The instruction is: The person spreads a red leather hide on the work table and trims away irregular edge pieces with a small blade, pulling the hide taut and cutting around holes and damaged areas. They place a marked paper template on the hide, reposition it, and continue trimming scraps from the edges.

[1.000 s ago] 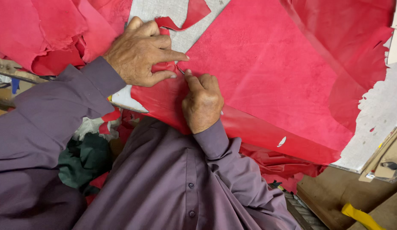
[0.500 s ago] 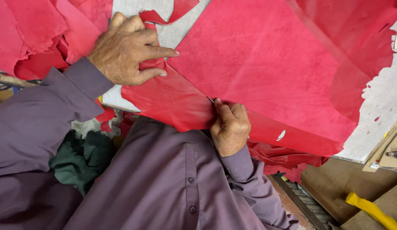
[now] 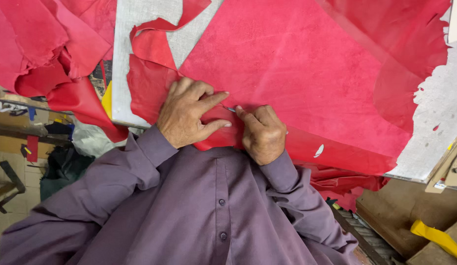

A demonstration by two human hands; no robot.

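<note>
A large red leather sheet (image 3: 307, 68) lies spread over a grey cutting board (image 3: 140, 19). My left hand (image 3: 187, 113) presses flat on the leather near its lower edge, fingers spread and pointing right. My right hand (image 3: 260, 132) is closed around a small thin blade (image 3: 230, 109), whose tip touches the leather between the two hands. A cut strip of red leather (image 3: 160, 29) curls over the board above my left hand.
More red leather pieces (image 3: 37, 49) are piled at the upper left and hang off the table edge (image 3: 346, 181) at the lower right. A yellow-handled tool (image 3: 437, 238) lies at the bottom right. Dark green cloth (image 3: 64, 167) sits below on the left.
The view has shifted. My right hand moved right along the leather's edge and then back up left to meet my left hand, which now presses lower on the sheet.
</note>
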